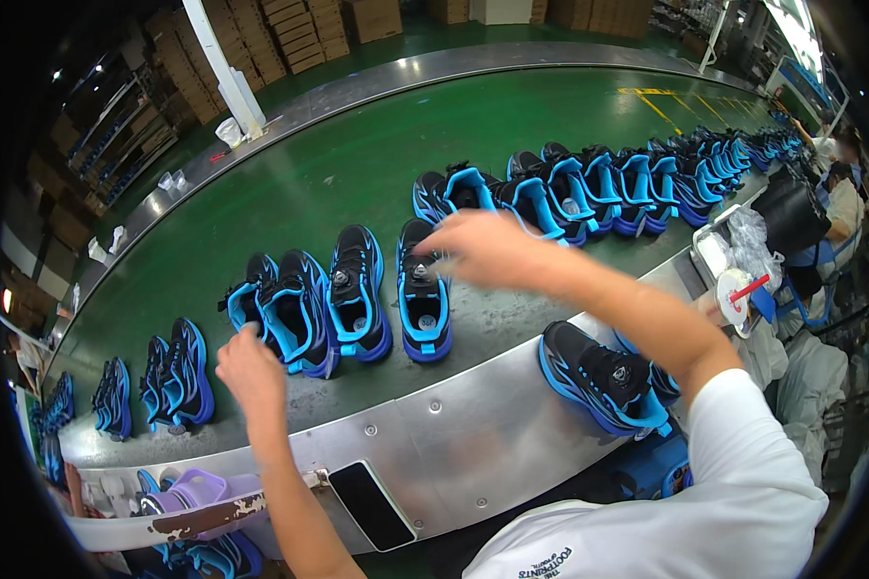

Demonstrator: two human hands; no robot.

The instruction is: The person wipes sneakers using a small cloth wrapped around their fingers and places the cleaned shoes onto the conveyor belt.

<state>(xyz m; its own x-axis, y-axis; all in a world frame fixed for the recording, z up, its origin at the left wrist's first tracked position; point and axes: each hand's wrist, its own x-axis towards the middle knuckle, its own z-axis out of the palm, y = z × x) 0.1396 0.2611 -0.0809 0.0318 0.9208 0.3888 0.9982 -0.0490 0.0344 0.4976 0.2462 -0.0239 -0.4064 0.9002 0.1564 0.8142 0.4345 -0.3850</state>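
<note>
My right hand (483, 253), smeared by motion, is over the right side of a black and blue sneaker (422, 299) with a round dial on its tongue. Whether it touches the shoe I cannot tell. To the left stands a matching sneaker (357, 294), toe pointing away from me. Beside that, two more sneakers stand close together, a middle one (299, 314) and a left one (249, 301) with its strap loose. My left hand (251, 372) is at the heel of the left one, its fingers loosely bent and apart, with nothing visible in them.
A long row of sneakers (599, 188) runs along the green belt (338, 183) to the far right. Two lie on the metal edge (454, 439), near one (603, 376), beside my right arm. A phone (372, 504) and purple container (198, 490) are near me. Co-workers sit right.
</note>
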